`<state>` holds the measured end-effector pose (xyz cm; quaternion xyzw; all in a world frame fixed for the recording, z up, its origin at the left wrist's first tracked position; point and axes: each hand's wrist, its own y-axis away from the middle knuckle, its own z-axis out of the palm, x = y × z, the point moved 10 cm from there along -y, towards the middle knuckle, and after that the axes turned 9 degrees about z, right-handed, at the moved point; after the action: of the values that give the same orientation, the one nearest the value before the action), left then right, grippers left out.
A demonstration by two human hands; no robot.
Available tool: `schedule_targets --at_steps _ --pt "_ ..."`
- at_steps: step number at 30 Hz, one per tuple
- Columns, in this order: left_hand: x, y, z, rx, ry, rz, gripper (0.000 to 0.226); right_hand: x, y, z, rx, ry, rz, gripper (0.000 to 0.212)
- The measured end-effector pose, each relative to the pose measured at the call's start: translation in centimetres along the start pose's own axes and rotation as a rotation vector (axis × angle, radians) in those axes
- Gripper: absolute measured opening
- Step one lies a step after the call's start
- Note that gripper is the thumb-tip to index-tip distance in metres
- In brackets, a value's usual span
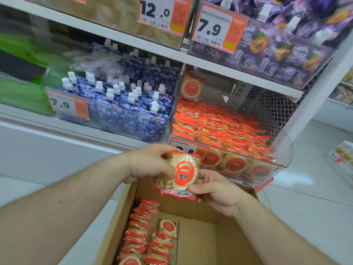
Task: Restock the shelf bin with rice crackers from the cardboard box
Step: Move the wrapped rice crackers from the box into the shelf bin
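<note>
I hold a small stack of rice cracker packets point(182, 175), round crackers in clear wrap with red labels, above the open cardboard box point(219, 243). My left hand point(150, 163) grips the stack's top left edge. My right hand point(214, 190) pinches its lower right side. Several more packets point(145, 236) stand in rows along the box's left side. The clear shelf bin point(284, 150) just beyond my hands holds many rice cracker packets point(219, 127), and one packet point(191, 86) leans on its left wall.
A bin of blue spouted pouches point(122, 104) sits left of the cracker bin. Purple pouches point(277, 48) fill the shelf above, behind price tags point(215, 27). A white shelf upright point(313, 100) stands at the right, with pale floor tiles point(309, 197) beyond.
</note>
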<state>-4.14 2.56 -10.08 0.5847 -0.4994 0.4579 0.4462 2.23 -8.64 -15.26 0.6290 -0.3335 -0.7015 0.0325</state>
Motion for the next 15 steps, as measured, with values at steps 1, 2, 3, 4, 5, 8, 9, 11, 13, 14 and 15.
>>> schedule_targets --at_steps 1,2,3,4,5,8,9,11,13,14,15 --pt "0.4 0.0 -0.1 0.018 0.021 0.018 0.057 -0.6 0.2 0.0 0.021 0.026 -0.008 0.044" --pt "0.6 0.0 -0.4 0.041 0.036 0.034 0.053 -1.3 0.5 -0.1 0.051 0.060 -0.016 0.043" --pt "0.9 0.0 -0.7 0.062 0.046 0.052 0.052 -2.0 0.7 -0.3 0.091 0.091 -0.030 0.045" --pt "1.2 -0.1 -1.0 0.085 0.055 0.071 0.055 -2.9 1.1 -0.6 0.139 0.110 -0.047 0.050" --pt "1.5 -0.1 -1.2 0.102 0.064 0.094 0.059 -3.8 1.5 -0.9 0.187 0.114 -0.064 0.054" --pt "2.8 -0.1 -1.6 0.135 0.058 0.178 0.071 -7.0 3.1 -0.9 0.237 0.096 -0.139 0.049" --pt "3.3 0.0 -1.7 0.153 0.037 0.208 0.074 -7.8 3.5 -0.7 0.228 0.096 -0.163 0.041" --pt "4.3 0.1 -1.9 0.185 0.020 0.253 0.078 -9.2 4.1 -0.2 0.215 0.118 -0.202 0.024" --pt "5.0 0.1 -2.2 0.232 0.030 0.292 0.080 -10.3 4.5 -0.4 0.259 0.162 -0.227 0.019" --pt "5.5 0.2 -2.7 0.278 0.016 0.325 0.078 -11.1 4.7 -0.6 0.297 0.163 -0.242 0.018" --pt "6.1 0.2 -3.3 0.339 -0.024 0.366 0.076 -12.0 4.8 -1.1 0.325 0.147 -0.264 0.019"
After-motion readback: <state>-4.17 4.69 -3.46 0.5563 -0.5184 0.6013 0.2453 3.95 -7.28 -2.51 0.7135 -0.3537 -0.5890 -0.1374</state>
